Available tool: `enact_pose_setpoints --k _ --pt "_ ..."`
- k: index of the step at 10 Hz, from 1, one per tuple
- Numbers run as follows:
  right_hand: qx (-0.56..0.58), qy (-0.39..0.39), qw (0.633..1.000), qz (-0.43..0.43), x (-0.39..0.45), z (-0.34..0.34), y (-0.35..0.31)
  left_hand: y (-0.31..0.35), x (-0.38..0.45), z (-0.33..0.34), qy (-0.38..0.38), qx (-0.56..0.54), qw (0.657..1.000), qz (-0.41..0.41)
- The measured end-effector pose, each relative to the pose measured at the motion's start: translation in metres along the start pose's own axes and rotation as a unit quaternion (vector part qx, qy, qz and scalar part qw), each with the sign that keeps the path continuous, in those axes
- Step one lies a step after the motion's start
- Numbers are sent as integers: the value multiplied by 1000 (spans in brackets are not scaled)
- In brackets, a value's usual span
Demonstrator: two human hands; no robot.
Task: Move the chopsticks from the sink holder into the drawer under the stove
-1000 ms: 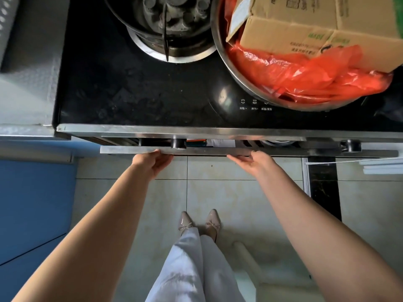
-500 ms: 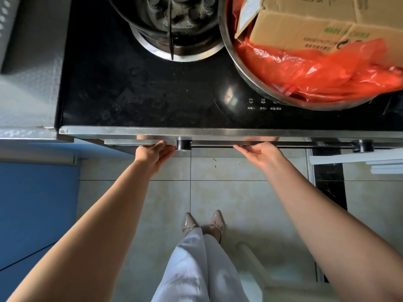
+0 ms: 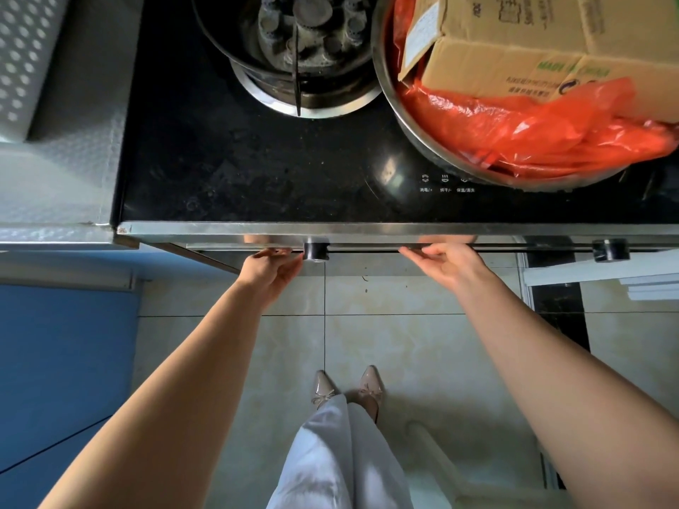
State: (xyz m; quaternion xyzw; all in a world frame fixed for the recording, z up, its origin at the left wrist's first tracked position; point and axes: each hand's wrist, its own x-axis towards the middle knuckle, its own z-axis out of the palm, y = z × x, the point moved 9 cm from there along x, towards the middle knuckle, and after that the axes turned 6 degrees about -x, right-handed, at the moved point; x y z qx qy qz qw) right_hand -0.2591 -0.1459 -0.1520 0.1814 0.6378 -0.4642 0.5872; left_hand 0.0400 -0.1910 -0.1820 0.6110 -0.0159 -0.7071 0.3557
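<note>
No chopsticks or sink holder are in view. The steel drawer front [image 3: 362,262] under the black glass stove [image 3: 257,170] sits almost flush beneath the stove's front edge. My left hand [image 3: 270,268] curls over the drawer's top lip just left of a black knob [image 3: 315,250]. My right hand [image 3: 450,264] rests against the same lip further right, with its fingers spread and flat on it. The inside of the drawer is hidden.
A gas burner [image 3: 301,49] sits at the back of the stove. A steel basin [image 3: 404,141] with an orange plastic bag and a cardboard box overhangs the right side. A second knob [image 3: 610,249] is at the right, a blue cabinet door [image 3: 62,361] at the left.
The drawer has slid inward under the stove, from clearly sticking out to nearly flush. Both hands moved forward with its front edge.
</note>
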Motion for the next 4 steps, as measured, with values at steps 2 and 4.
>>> enact_pose_setpoints --k 2,4 --pt "-61 -12 998 -11 -8 1 -1 -1 -20 3 14 2 1000 1" --pt "-108 -7 994 -26 -35 -24 9 -8 -55 -6 25 6 999 19"
